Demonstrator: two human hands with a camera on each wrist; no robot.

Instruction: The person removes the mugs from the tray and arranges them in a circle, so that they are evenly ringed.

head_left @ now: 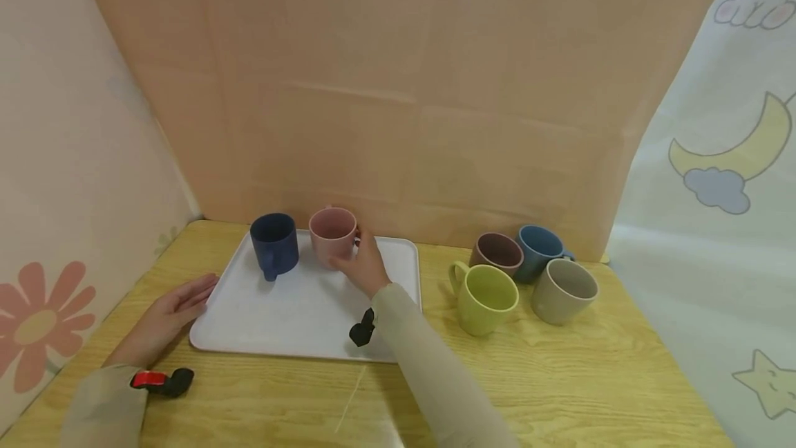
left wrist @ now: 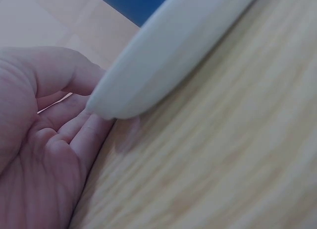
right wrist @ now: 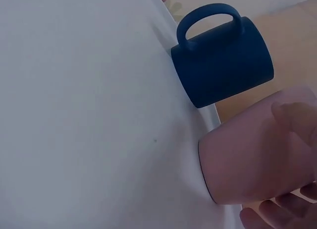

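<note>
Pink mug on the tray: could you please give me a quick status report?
Right hand grips pink mug, upright on white tray. Left hand open, touching tray's edge. Navy mug close beside it.

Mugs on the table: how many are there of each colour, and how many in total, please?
Dark blue mug, on the white tray: 1
Pink mug, on the tray, held by the right hand: 1
Brown mug: 1
Lighter blue mug: 1
Yellow-green mug: 1
Grey mug: 1
Total: 6
</note>
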